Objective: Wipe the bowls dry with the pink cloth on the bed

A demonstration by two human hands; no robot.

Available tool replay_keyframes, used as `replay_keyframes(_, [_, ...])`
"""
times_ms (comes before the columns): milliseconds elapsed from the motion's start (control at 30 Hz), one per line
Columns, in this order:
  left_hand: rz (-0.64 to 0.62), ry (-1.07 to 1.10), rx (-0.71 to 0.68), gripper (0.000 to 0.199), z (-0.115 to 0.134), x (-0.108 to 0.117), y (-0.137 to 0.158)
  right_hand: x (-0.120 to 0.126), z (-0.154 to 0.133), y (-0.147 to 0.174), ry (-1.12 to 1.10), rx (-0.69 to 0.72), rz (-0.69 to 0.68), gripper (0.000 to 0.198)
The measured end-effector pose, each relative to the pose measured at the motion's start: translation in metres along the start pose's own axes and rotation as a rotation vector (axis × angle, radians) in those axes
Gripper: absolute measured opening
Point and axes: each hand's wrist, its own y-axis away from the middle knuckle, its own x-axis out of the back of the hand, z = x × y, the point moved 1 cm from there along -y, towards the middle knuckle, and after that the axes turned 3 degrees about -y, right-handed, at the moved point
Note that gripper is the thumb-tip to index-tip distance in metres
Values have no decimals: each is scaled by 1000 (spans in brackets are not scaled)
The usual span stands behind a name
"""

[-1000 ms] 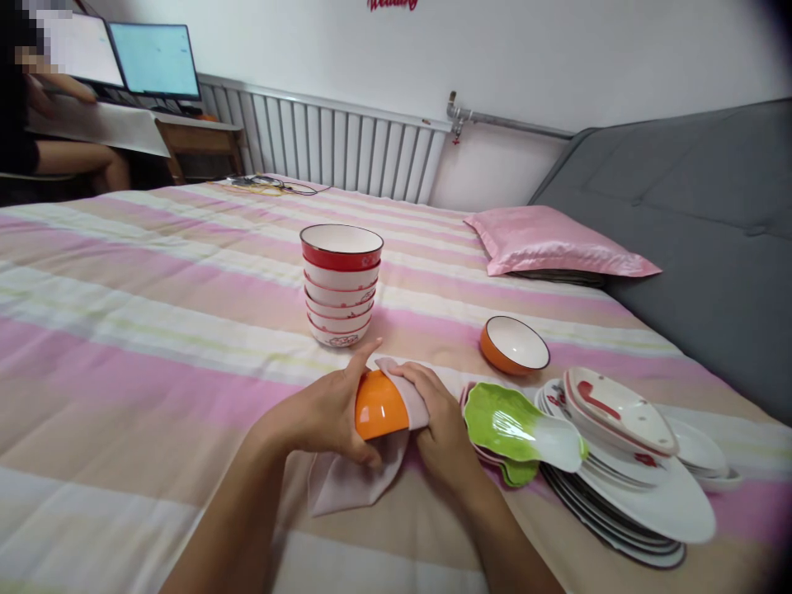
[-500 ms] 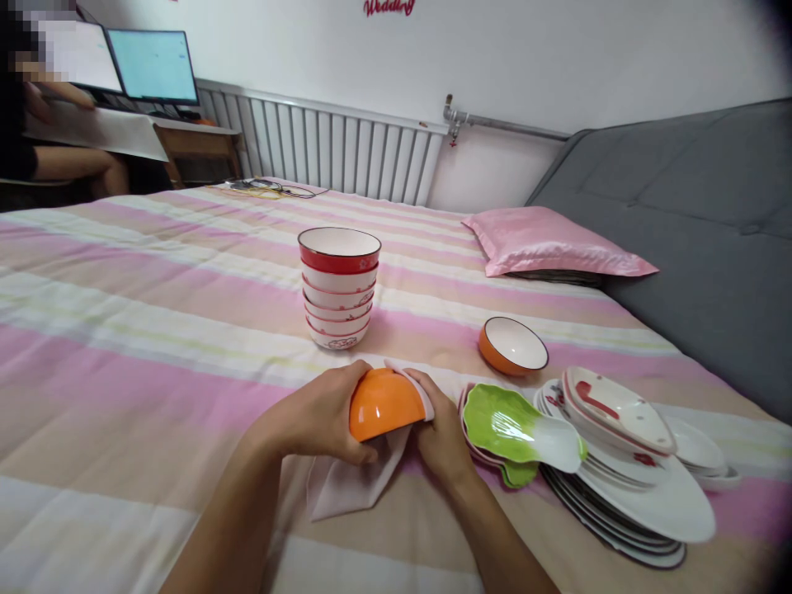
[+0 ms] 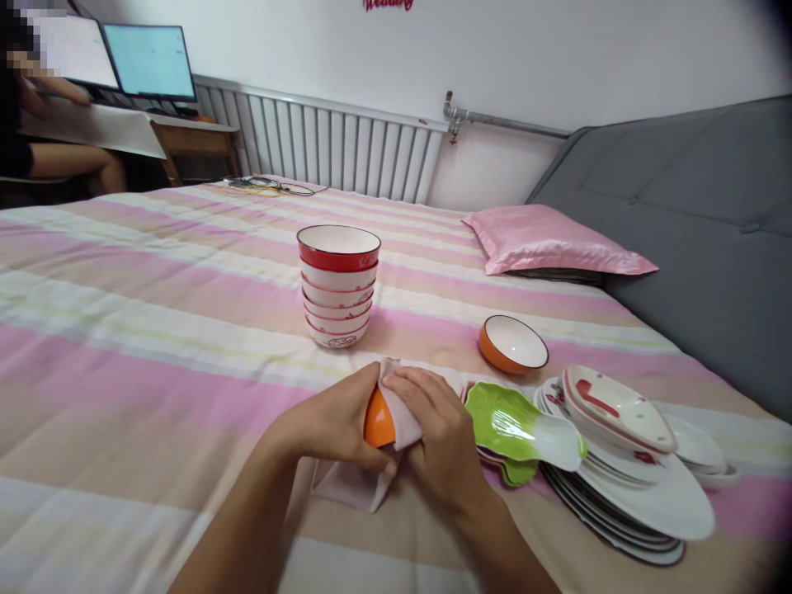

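An orange bowl (image 3: pixel 379 421) is tipped on its side between my hands, low over the bed. My left hand (image 3: pixel 337 421) grips its left side, thumb along the dark rim. A pale pink cloth (image 3: pixel 402 417) covers the bowl's right side, and my right hand (image 3: pixel 436 429) is closed over it, pressing it against the bowl. The cloth's loose end hangs down below the bowl. Just beyond my hands stands a stack of red and white bowls (image 3: pixel 339 289). Right of it sits another orange bowl (image 3: pixel 513 345), white inside, upright.
At right lie a green leaf-shaped dish (image 3: pixel 504 421) and a pile of white plates (image 3: pixel 668 503) with patterned dishes on top. A pink pillow (image 3: pixel 550 239) rests by the grey headboard (image 3: pixel 681 190). Cables (image 3: pixel 272 187) lie at the bed's far edge. A person (image 3: pixel 62 157) sits at a desk.
My right hand has moved up and left over the bowl, drawing the cloth across more of its orange outside. The left hand has shifted slightly right.
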Motion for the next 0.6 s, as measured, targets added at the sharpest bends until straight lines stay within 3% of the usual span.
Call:
replay_keyframes(233, [23,-86,107,49,5,2,2,-2,5,0,-154,-41,-7,37])
replay_keyframes(600, [-107,-110,246,59,-9,15,13,-17,33,3,-590,-436,-105,48])
